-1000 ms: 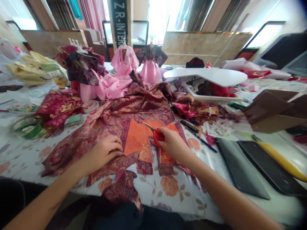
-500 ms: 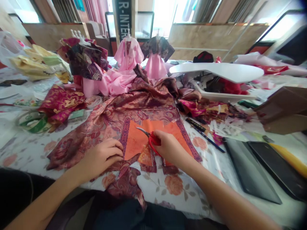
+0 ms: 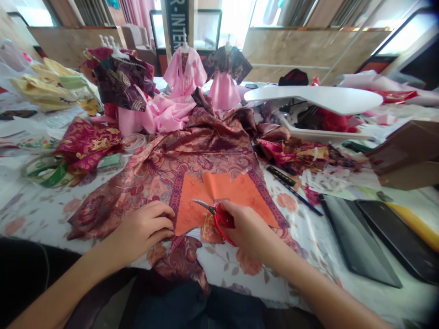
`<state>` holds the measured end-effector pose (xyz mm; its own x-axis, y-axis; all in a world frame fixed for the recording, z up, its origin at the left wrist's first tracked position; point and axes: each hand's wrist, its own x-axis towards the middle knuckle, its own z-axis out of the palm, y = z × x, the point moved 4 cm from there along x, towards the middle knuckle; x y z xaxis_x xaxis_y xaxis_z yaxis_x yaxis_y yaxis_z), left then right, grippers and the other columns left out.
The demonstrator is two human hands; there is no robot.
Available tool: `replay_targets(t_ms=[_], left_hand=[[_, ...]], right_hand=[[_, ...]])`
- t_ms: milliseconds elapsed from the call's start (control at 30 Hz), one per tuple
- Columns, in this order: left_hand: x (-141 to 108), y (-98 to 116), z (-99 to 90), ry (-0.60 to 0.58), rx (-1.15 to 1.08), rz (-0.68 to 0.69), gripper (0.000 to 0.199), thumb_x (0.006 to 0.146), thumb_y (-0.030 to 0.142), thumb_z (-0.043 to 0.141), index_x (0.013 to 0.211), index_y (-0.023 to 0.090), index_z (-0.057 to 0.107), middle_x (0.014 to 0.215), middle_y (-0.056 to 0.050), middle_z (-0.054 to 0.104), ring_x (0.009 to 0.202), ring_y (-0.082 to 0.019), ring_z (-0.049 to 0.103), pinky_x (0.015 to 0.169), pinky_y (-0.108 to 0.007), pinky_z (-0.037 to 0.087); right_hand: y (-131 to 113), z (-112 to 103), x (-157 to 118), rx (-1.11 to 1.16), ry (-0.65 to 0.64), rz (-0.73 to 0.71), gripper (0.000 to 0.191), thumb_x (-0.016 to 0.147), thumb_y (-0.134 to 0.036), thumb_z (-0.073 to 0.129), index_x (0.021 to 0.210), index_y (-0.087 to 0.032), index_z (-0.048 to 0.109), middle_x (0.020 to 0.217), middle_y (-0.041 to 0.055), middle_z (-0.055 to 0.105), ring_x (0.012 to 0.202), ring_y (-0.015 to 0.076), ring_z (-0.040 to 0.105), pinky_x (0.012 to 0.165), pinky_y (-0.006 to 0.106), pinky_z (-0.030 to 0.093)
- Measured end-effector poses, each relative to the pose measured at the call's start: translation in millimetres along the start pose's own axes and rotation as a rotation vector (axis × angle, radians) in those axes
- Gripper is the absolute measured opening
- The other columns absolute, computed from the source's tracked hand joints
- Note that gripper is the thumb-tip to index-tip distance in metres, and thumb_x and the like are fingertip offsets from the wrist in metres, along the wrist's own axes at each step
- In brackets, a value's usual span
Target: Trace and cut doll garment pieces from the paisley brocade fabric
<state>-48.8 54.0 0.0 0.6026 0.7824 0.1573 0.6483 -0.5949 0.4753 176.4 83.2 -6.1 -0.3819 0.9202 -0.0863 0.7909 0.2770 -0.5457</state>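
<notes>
Head view: one person's two bare hands are in sight, a left hand (image 3: 146, 228) and a right hand (image 3: 252, 233).
Left hand: lies palm down, fingers loose and a little bent, gripping nothing that I can see; its tips are at the left edge of the orange cloth (image 3: 192, 201).
Right hand: curled snugly around the handles of the scissors (image 3: 213, 210).
Scissors: one pair, red handles, over the orange cloth; I can't tell if the blades are apart.
Orange cloth: one big piece, lying on the patterned cloth (image 3: 147, 178), a purple strip down each side.
Gold-flower piece (image 3: 208, 230): one shows, partly hidden by the scissors.
Rolls: two, a green roll (image 3: 46, 172) and a small clear roll (image 3: 133, 143).
Dark flat things (image 3: 360, 242): two, side by side on the right.
Pen (image 3: 302, 197): one, blue, right of the orange cloth.
Pink outfits (image 3: 185, 68): two, on little stands at the back.
White board (image 3: 312, 98): one, low, behind the scraps.
Table: spread with a flowery tablecloth (image 3: 226, 259).
Room: one grey chair (image 3: 134, 39), a pink curtain (image 3: 137, 13), stone low walls (image 3: 291, 50), bright windows.
</notes>
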Motion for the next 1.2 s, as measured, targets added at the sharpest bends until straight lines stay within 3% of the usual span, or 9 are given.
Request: replay_targets(t_ms=[200,333,433,533,667,833,933,1033,1200], left_hand=[[-0.6,4.6,-3.7,0.023,0.036,0.026,0.019,0.093,0.028,0.052,0.087,0.019,0.067,0.108,-0.006,0.062,0.106,-0.021,0.055,0.093,-0.034,0.044],[14.7,3.6,-2.6,0.117,0.014,0.025,0.025,0.097,0.024,0.042,0.108,0.019,0.064,0.119,-0.006,0.063,0.116,-0.018,0.054,0.102,-0.034,0.042],[33.4,4.1,11.7,0.016,0.029,0.106,0.035,0.098,0.022,0.036,0.129,0.020,0.053,0.139,-0.005,0.051,0.135,-0.018,0.037,0.111,-0.036,0.033],[47.1,4.7,28.0,-0.104,0.090,0.158,0.041,0.099,0.029,0.034,0.139,0.022,0.042,0.147,-0.004,0.041,0.141,-0.020,0.024,0.115,-0.042,0.025],[55.1,5.2,38.4,-0.170,0.150,0.133,0.046,0.100,0.037,0.031,0.144,0.025,0.034,0.152,-0.002,0.032,0.143,-0.021,0.019,0.116,-0.047,0.017],[61.3,9.1,41.6,-0.157,0.161,0.128,0.046,0.099,0.041,0.031,0.140,0.022,0.041,0.150,-0.004,0.036,0.141,-0.019,0.023,0.117,-0.042,0.018],[63.3,11.1,42.7,-0.131,0.184,0.105,0.053,0.097,0.046,0.036,0.142,0.019,0.038,0.149,-0.008,0.037,0.141,-0.022,0.025,0.116,-0.044,0.020],[63.1,11.2,42.3,-0.142,0.193,0.094,0.059,0.095,0.049,0.039,0.144,0.018,0.033,0.151,-0.010,0.033,0.141,-0.024,0.025,0.114,-0.047,0.022],[63.2,5.9,37.5,-0.174,0.146,0.134,0.060,0.092,0.049,0.046,0.144,0.021,0.034,0.151,-0.009,0.033,0.141,-0.025,0.024,0.115,-0.051,0.019]], right_hand=[[0.3,-4.3,-0.2,0.063,0.012,-0.014,0.016,0.080,-0.020,0.050,0.068,-0.021,0.039,0.060,-0.0038,0.046,0.053,0.0102,0.039,0.051,0.022,0.028],[2.3,-1.3,-0.6,0.049,0.011,-0.038,0.015,0.079,-0.021,0.051,0.069,-0.021,0.039,0.059,-0.0044,0.045,0.052,0.0101,0.038,0.051,0.022,0.027],[4.7,-3.8,-0.4,0.064,0.013,-0.044,0.013,0.079,-0.022,0.052,0.071,-0.021,0.043,0.059,-0.0042,0.046,0.053,0.0108,0.040,0.051,0.022,0.028],[10.1,-16.2,1.9,0.092,0.047,0.000,0.021,0.077,-0.025,0.056,0.066,-0.021,0.039,0.057,-0.0046,0.043,0.053,0.0111,0.039,0.050,0.023,0.028],[15.4,-45.7,11.6,0.067,0.221,-0.016,0.025,0.077,-0.023,0.055,0.063,-0.022,0.034,0.056,-0.0052,0.041,0.052,0.0105,0.035,0.050,0.023,0.027],[17.2,-64.5,37.2,0.016,0.287,-0.095,0.023,0.075,-0.021,0.058,0.065,-0.021,0.038,0.058,-0.0046,0.046,0.053,0.0103,0.037,0.051,0.023,0.026],[19.7,-59.9,57.9,-0.051,0.295,-0.173,0.011,0.076,-0.017,0.058,0.079,-0.020,0.047,0.072,-0.0005,0.057,0.061,0.0126,0.047,0.057,0.023,0.031],[24.3,-46.8,75.8,-0.083,0.235,-0.259,0.014,0.077,-0.014,0.056,0.088,-0.019,0.050,0.085,0.0044,0.062,0.074,0.0155,0.054,0.066,0.024,0.036],[32.9,-35.0,82.2,-0.100,0.189,-0.288,0.013,0.074,-0.011,0.056,0.084,-0.018,0.052,0.080,0.0038,0.062,0.071,0.0158,0.053,0.065,0.024,0.035]])
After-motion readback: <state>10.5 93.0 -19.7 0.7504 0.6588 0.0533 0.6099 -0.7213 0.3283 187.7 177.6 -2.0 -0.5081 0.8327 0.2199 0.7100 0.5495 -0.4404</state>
